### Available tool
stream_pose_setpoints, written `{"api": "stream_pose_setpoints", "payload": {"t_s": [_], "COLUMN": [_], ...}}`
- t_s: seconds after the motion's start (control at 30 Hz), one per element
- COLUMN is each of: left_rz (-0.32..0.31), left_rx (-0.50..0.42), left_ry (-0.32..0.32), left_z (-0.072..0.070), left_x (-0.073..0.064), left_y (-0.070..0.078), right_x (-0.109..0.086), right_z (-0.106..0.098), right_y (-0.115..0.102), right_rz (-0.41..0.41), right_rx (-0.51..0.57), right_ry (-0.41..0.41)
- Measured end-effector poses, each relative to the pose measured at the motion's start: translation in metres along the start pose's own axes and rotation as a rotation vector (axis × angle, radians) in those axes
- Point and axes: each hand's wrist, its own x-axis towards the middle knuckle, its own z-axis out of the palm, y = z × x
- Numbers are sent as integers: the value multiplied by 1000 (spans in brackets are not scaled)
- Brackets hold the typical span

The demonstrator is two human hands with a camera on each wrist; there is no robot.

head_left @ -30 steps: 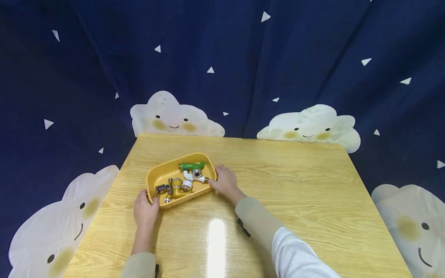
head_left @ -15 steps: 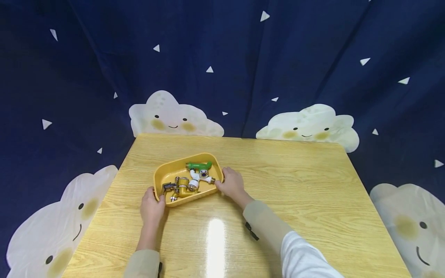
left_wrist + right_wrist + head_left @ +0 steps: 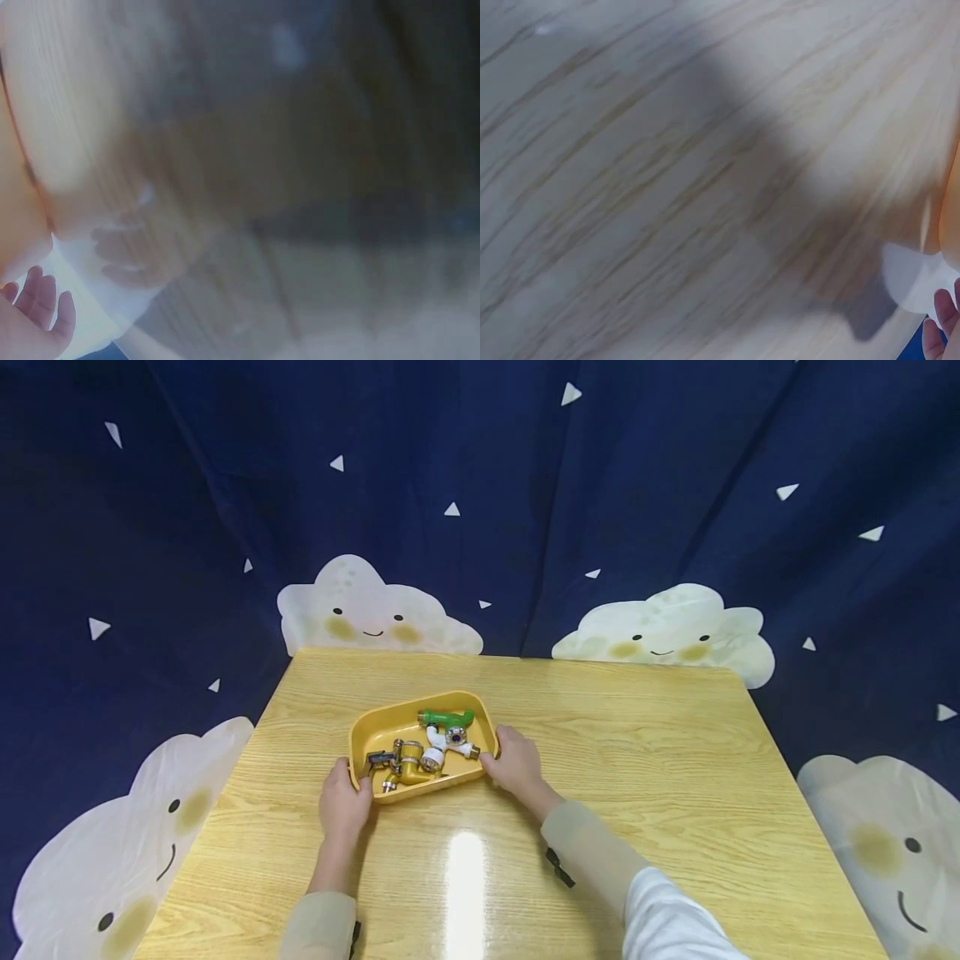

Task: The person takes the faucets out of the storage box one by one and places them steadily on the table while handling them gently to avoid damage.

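A yellow plastic tub (image 3: pixel 390 724) is on the wooden table, slightly askew, in the head view. Several water taps lie inside it: a green tap (image 3: pixel 450 719), a white tap (image 3: pixel 435 752), a yellow tap (image 3: pixel 411 767) and a dark metal piece (image 3: pixel 381 758), partly overlapping. My left hand (image 3: pixel 345 806) grips the tub's near left corner, thumb at the rim. At the right end my right hand (image 3: pixel 519 766) holds the rim the same way. Both wrist views show fingers low in a corner beside the tub's orange-looking wall (image 3: pixel 19 202).
The wooden table (image 3: pixel 637 777) extends right of the tub and in front of it, with a bright light reflection near the front. Behind and beside the table hangs a dark blue curtain (image 3: pixel 480 460) with white triangles and smiling clouds.
Both hands have slid the tub to the right across the table, with the taps riding inside. The grip on the tub looks the same throughout.
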Motion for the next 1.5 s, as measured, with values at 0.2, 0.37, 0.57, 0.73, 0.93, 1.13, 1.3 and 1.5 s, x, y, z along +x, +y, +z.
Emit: {"api": "stream_pose_setpoints", "payload": {"t_s": [0.2, 0.37, 0.57, 0.73, 0.93, 1.13, 1.3, 1.5], "left_rz": [19, 26, 31, 59, 61, 65, 91, 117], "left_rx": [2, 14, 1, -6, -12, -20, -16, -10], "left_ry": [-21, -47, -59, -73, -103, -113, -125, -125], "left_z": [5, 11, 18, 26, 32, 38, 43, 52], "left_x": [0, 0, 0, 2, 3, 3, 3, 3], "left_y": [9, 15, 22, 25, 31, 38, 46, 53], "right_x": [-5, -9, -14, -19, -24, -28, -33, -39], "right_z": [-3, -6, -11, -15, -16, -20, -23, -28], "right_y": [11, 18, 26, 35, 43, 50, 58, 67], "right_rz": [10, 30, 58, 85, 101, 125, 135, 166], "right_rx": [30, 40, 50, 93, 101, 101, 99, 111], "right_ry": [20, 38, 32, 53, 76, 82, 93, 93]}}
